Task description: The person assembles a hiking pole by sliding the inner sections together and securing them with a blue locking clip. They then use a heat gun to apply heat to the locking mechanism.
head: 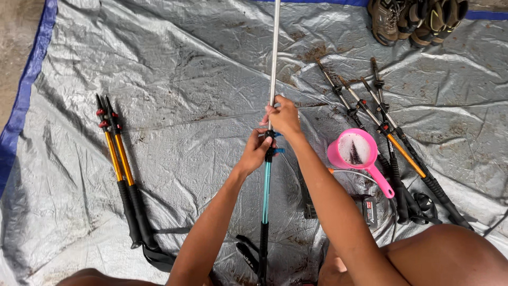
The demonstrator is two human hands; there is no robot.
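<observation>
I hold a trekking pole (pixel 266 196) upright in front of me, with a silver upper section, a teal middle and a black grip below. My right hand (pixel 282 116) is closed around the silver section just above the black and blue locking clamp. My left hand (pixel 255 152) grips the pole at the clamp, right under the right hand. Both hands touch each other at the joint. My bare knees show at the bottom edge.
A grey tarp (pixel 185 69) with a blue edge covers the ground. Two yellow-and-black poles (pixel 124 175) lie at left. Several dirty poles (pixel 381 132) lie at right beside a pink scoop (pixel 355 151) of soapy water with a brush. Hiking boots (pixel 415 18) stand top right.
</observation>
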